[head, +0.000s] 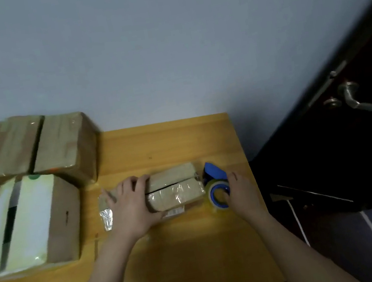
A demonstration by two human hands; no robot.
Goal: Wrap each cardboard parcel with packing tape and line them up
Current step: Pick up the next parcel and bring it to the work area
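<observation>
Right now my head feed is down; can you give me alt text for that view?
The left hand rests on a small cardboard parcel at the middle of a wooden table, while the right hand grips a blue tape dispenser at the parcel's right end. Other taped parcels sit grouped at the table's left.

Glossy clear film over matt cardboard parcel (173,187) — smooth wooden table (167,141), blue plastic dispenser (214,173).
</observation>
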